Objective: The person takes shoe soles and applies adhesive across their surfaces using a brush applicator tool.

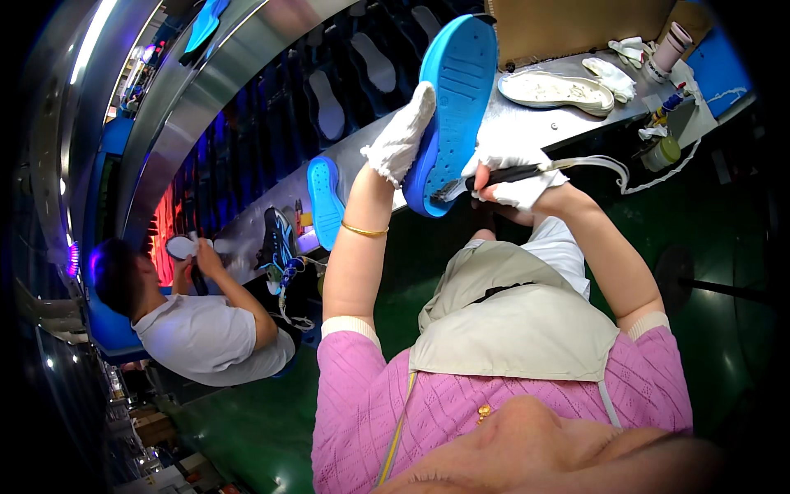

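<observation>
My left hand (405, 136), in a white glove, is closed on the side of a blue shoe sole (457, 82), which it holds up at a tilt with its dotted, grooved face showing. My right hand (517, 179), in a white glove with bare fingertips, grips a brush (504, 178) with a black handle. Its bristles touch the sole at the end nearest me. A white cord (613, 167) trails off to the right from the handle's back end.
A metal ledge (568, 123) carries a white sole (556, 90), crumpled gloves (611, 77) and a pink cup (671, 48). Soles lie on the dark conveyor (362, 82) behind. Another blue sole (327, 200) lies to my left, near a seated co-worker (206, 325) holding a sole.
</observation>
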